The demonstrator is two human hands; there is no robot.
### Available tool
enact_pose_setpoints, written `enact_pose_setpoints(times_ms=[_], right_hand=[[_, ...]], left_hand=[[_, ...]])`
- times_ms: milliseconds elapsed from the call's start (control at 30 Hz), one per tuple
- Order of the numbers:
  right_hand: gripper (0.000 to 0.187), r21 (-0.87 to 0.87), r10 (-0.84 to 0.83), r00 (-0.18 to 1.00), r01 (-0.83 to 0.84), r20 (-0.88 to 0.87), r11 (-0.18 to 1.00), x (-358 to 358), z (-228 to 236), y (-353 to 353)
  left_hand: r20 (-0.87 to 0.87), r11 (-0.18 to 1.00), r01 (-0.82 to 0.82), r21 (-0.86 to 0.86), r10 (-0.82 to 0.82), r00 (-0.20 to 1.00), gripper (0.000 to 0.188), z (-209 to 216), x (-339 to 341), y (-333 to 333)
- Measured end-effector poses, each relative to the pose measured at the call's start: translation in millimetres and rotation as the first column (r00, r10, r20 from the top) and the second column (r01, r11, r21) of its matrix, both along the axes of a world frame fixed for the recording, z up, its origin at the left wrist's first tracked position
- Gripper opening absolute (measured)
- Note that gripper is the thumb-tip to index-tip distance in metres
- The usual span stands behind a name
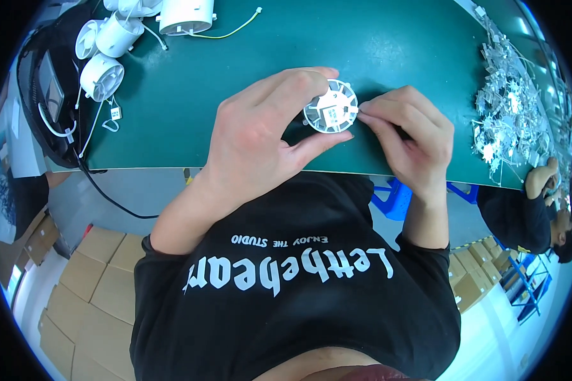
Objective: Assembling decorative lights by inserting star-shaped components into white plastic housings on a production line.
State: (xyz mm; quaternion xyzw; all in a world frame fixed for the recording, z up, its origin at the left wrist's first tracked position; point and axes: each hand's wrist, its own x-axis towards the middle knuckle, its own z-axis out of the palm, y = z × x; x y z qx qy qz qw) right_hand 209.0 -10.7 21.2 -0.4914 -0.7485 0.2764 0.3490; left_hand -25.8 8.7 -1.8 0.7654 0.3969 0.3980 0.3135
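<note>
Head view: the round white disc point(340, 114) sits between the thumb and curled fingers of the left hand point(251, 130), held by its rim, ribbed face toward the camera. At the disc's right edge, thumb and forefinger of the right hand point(419, 130) meet; whether they pinch anything small, I cannot tell. Beneath both grips spreads a green table point(388, 51); white cylinders point(119, 35) lie beyond the left grip, a heap of white parts point(511, 105) right of the other.

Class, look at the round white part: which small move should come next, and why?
Perhaps a light inward press by the right hand, since its pinched fingertips sit at the right edge of the round white part while the left hand holds it.
</note>
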Motion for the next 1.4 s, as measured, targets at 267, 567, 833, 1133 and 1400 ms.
enact_pose_setpoints(times_ms=[267,567,833,1133,1400], right_hand=[[0.017,0.115,0.047,0.985,-0.067,0.168,0.991,-6.5,11.2,16.8],[0.007,0.034,0.046,0.875,-0.071,0.483,0.997,2.7,17.1,-17.0],[0.035,-0.029,0.089,0.986,-0.086,0.142,0.996,8.3,41.2,9.2],[0.048,-0.439,-0.066,0.852,-0.2,-0.52,0.876,2.5,54.4,9.6],[0.042,-0.344,0.097,0.957,-0.191,-0.273,0.919,14.3,88.8,101.0]], left_hand=[[-0.025,0.999,-0.024,0.022,0.025,0.999,0.052,4.9,-3.9,3.5],[-0.011,0.998,0.04,-0.054,-0.04,0.999,0.06,-6.0,5.4,-15.3],[-0.001,0.997,0.064,0.036,-0.064,0.998,0.056,9.8,5.1,-4.4],[0.673,0.624,0.515,-0.588,0.024,0.74,0.065,24.7,-4.0,13.6],[0.645,0.821,0.21,-0.531,0.231,0.729,0.051,21.8,17.5,15.3]])
